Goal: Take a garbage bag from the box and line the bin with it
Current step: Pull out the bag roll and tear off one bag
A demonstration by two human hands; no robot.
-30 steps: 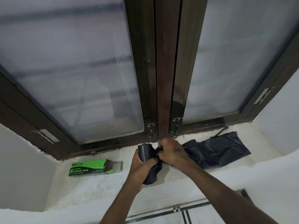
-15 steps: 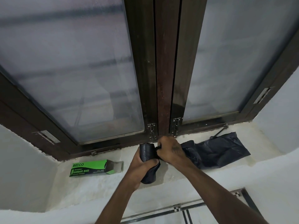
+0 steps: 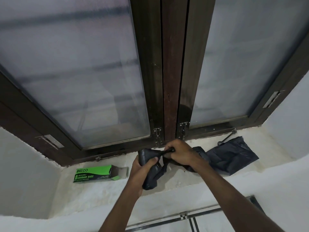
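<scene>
Over on the window sill (image 3: 93,196), right under the dark-framed window (image 3: 172,81), both hands are working on a roll of black garbage bags (image 3: 151,171). So progress-wise: the green box (image 3: 95,173) is lying on its side to the left with its end flap open, looks like the roll is already out of it. What I'm guessing is happening now is the tearing-off bit, separating one bag from the roll. The loose end of black plastic (image 3: 232,158) is trailing off to the right across the sill, flattened and crumpled, and it's running under the right wrist, so I can't tell if it's already detached or not.

Still left, as far as I can judge: getting a single bag free, shaking it open, and actually lining the bin. No bin is showing anywhere in view, so that part isn't started.

Hands: the left hand (image 3: 140,169) is wrapping around the roll from below, thumb pressing across the front, holding it roughly upright just above the sill. The right hand (image 3: 179,152) is coming in from the right with fingers curled tight, pinching a twisted neck of plastic right beside the top of the roll. Both forearms are reaching up and forward, nearly meeting at the middle of the sill.
</scene>
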